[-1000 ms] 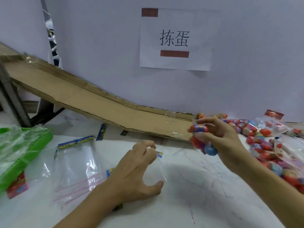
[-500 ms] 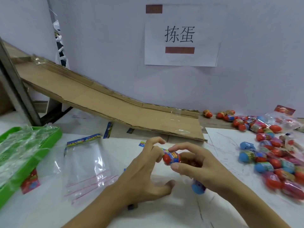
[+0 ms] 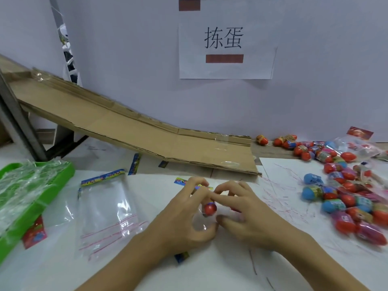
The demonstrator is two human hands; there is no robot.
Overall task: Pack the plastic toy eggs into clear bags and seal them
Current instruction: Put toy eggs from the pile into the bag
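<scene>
Head view: red egg (image 3: 210,208) upright between hands; left hand (image 3: 186,215) at 9 o'clock pinching bag (image 3: 199,224); right hand (image 3: 249,215) at 3 o'clock, fingertips (image 3: 218,198) pinching egg top.

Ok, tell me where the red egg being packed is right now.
In the head view, the red egg sits low at centre, between the left hand and right hand, nearer than the cardboard ramp.

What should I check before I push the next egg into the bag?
1. Left hand holds the clear bag: ok.
2. Red egg at the bag, between both hands: ok.
3. Egg fully inside: cannot tell.
4. Right hand holds more eggs: cannot tell, fingers hide them.
5. Loose eggs waiting on the right: ok.
6. Spare bags lying on the left: ok.
</scene>
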